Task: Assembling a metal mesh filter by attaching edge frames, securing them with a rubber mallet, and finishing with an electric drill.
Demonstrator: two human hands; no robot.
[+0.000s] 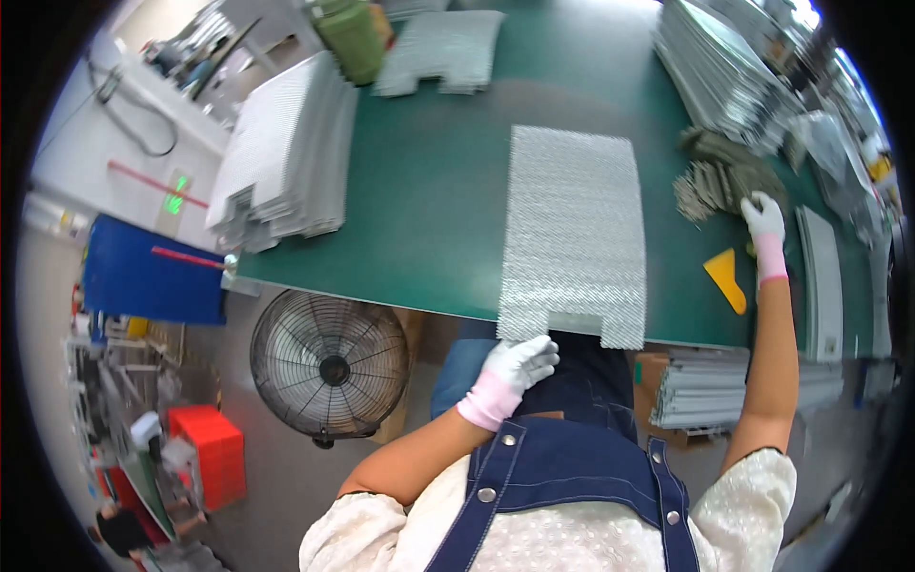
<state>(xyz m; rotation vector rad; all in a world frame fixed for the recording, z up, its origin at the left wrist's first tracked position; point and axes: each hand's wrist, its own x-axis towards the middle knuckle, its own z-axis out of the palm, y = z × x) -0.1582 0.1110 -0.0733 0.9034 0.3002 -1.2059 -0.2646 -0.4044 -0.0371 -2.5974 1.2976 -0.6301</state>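
Observation:
A silvery mesh sheet lies flat on the green table, its notched near edge hanging over the table's front. My left hand, in a white glove with a pink cuff, grips that near edge at its left corner. My right hand, gloved the same way, reaches out to the right onto a loose pile of small grey metal strips; its fingers rest on the pile and I cannot see a strip gripped. A yellow plastic scraper lies just left of my right wrist.
A stack of mesh sheets sits at the table's left, another sheet pile at the back beside a green jug. Grey panels are stacked at the back right. A floor fan stands below the table edge, a red crate further left.

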